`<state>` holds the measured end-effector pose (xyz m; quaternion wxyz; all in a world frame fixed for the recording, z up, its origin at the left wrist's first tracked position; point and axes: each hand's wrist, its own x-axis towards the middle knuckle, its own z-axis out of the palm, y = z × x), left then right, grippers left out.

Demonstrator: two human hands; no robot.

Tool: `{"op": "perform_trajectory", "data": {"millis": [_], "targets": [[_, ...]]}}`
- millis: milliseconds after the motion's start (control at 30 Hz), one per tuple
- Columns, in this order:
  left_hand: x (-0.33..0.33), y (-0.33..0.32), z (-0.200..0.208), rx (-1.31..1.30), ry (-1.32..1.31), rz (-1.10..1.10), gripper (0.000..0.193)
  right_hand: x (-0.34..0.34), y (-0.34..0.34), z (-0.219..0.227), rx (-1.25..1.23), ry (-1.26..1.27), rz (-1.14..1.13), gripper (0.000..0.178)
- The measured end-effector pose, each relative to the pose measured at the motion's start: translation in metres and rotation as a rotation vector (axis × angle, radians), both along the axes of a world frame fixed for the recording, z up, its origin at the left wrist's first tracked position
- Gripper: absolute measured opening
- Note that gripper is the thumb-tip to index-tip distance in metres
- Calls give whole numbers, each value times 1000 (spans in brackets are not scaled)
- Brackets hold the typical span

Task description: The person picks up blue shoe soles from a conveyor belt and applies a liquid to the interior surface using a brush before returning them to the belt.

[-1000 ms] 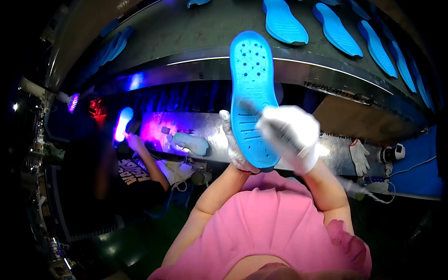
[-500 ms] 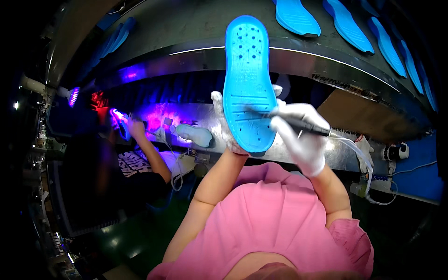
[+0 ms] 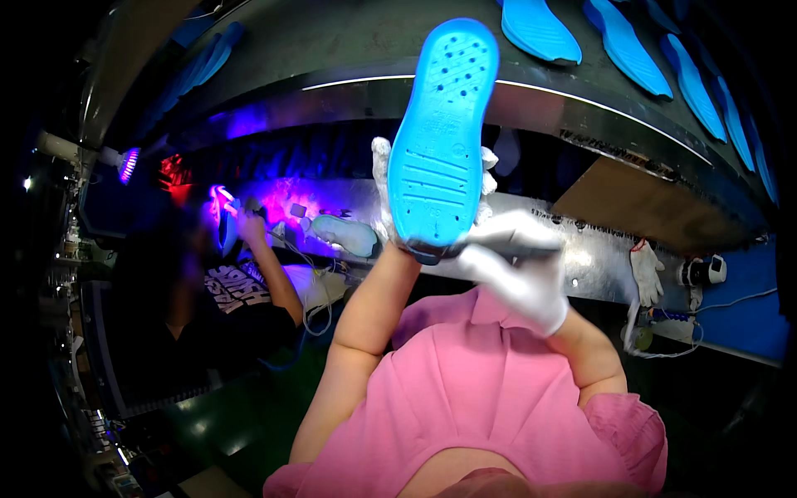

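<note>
A bright blue shoe sole (image 3: 440, 141) is upright in front of me, its small holes at the far end and ridges toward the near end. My left hand (image 3: 382, 178), in a white glove, cups it from behind, with fingertips showing along both sides. In my gloved right hand (image 3: 523, 278) is a dark, pen-like brush (image 3: 506, 249), blurred by motion. Its tip reaches the sole's near, heel end; the bristles are hard to make out, and so is whether they touch.
Several blue soles (image 3: 627, 50) lie on a dark conveyor (image 3: 349, 50) beyond. A metal bench (image 3: 594, 257) carries a pale shoe form (image 3: 344, 235). White gloves (image 3: 646, 270) hang at right. To my left, a co-worker's hand (image 3: 249, 224) is under purple light.
The sole has tilted, its far end swinging right and its near end left. My right hand has brought the brush down from the ridged face to the heel edge.
</note>
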<state>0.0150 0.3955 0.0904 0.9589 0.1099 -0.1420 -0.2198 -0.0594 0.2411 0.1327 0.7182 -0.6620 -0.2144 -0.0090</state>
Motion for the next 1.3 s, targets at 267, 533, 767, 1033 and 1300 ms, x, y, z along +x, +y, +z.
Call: {"op": "perform_trajectory", "data": {"millis": [267,533,767,1033,1300], "targets": [[21,28,-2,228,178,-352,91,23,-29,27,-841,-825,364,20],[32,37,-4,745,206,-249,52,17,-19,24,-743,-714,330,21],[37,38,25,1092,32,-128,47,26,-20,30,-884,-845,267,16],[41,58,20,1229,-352,-29,50,19,-26,31,-880,-877,194,23],[41,73,14,1238,-550,119,56,16,-29,44,-981,-804,37,25]]}}
